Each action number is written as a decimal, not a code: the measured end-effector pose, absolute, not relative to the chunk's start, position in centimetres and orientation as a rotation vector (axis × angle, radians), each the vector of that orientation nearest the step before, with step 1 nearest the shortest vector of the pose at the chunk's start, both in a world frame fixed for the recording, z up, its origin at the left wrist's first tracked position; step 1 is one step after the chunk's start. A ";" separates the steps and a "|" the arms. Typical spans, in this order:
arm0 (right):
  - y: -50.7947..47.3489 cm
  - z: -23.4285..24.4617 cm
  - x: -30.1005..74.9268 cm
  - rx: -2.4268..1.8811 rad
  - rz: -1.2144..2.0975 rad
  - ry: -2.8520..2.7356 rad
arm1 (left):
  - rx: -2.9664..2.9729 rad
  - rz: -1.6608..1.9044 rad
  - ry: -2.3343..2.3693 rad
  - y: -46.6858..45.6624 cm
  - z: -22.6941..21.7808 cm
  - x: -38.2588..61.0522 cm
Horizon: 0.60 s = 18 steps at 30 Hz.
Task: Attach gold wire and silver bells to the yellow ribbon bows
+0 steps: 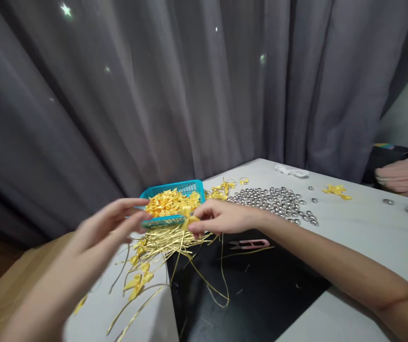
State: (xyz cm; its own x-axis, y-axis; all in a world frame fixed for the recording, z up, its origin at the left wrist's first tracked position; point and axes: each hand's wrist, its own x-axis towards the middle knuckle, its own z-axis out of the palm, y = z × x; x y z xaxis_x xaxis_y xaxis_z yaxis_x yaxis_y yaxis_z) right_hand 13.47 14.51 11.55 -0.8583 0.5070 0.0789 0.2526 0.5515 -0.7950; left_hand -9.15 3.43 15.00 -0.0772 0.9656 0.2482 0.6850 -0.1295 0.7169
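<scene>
My right hand [218, 217] pinches a small yellow ribbon bow [186, 219] between thumb and fingers, just in front of a blue basket [200, 187]. Thin gold cord hangs below the bow. To the left, my left hand [113, 225] is slightly blurred, its fingers stretched toward the basket's near left side and apart from the thumb, with nothing seen in them. Many yellow bows [168, 202] fill the basket. A bundle of gold cords [166, 242] lies in front of it, under the held bow.
Pink-handled thread snips [250, 244] lie on a black mat [253, 294]. Many silver teardrop-shaped pieces [271, 202] spread over the white table [360, 237]. Finished-looking bows with cords [137, 282] rest at the left, and another yellow bow [336, 191] at the right. A grey curtain [189, 95] hangs behind.
</scene>
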 end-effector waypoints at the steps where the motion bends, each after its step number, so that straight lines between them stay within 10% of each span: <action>1: 13.8 11.8 14.3 -0.607 1.247 -2.528 | 1.783 1.004 1.700 4.4 14.8 -7.3; 18: 14.2 12.8 16.6 -0.620 1.021 -2.309 | 1.290 1.148 1.420 7.7 12.0 -1.8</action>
